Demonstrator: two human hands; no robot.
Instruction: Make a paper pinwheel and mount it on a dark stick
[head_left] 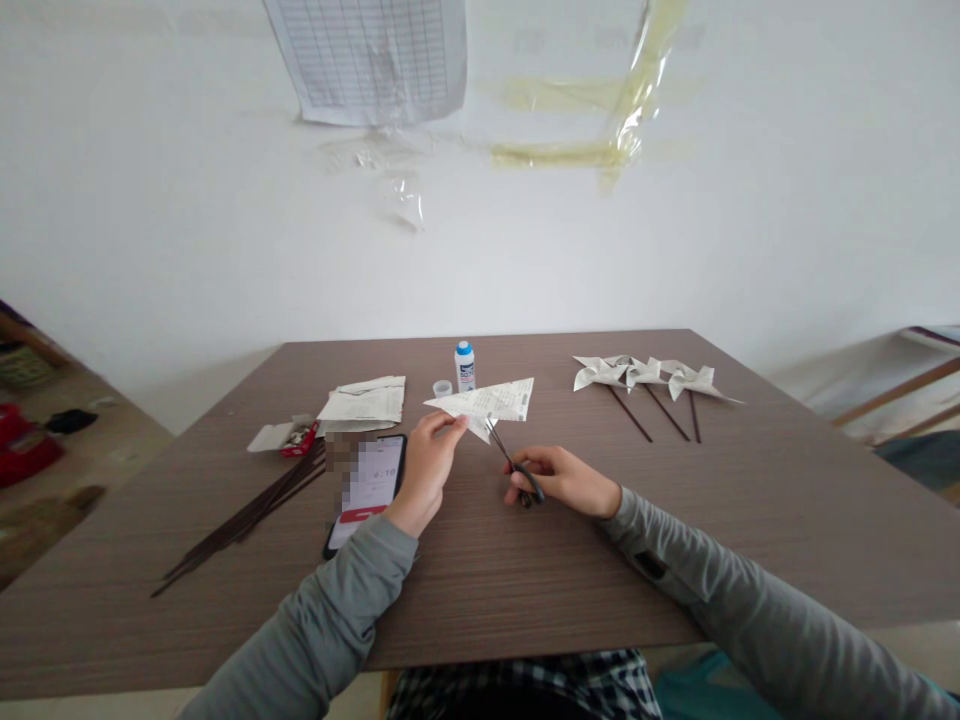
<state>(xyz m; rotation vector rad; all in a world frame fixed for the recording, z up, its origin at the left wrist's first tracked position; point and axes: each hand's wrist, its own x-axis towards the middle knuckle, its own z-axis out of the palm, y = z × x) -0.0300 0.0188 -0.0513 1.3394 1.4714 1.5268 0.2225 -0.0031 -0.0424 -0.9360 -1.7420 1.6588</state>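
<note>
My left hand pinches a folded piece of printed paper by its lower left part, holding it above the table. The paper has a pointed left end and a flap hanging below. Black-handled scissors are in my right hand, with fingers in the handle loops. Their blades point up and left, and the tips meet the paper's lower edge. Whether the blades are cutting into it I cannot tell. Just behind the paper stands a white glue bottle with a blue top, a small translucent cap beside it.
Three paper pinwheels on brown sticks lie at the right. On the left are stacked paper sheets, an open red box of small pieces, a bundle of thin brown sticks and a phone. A white wall stands behind the table.
</note>
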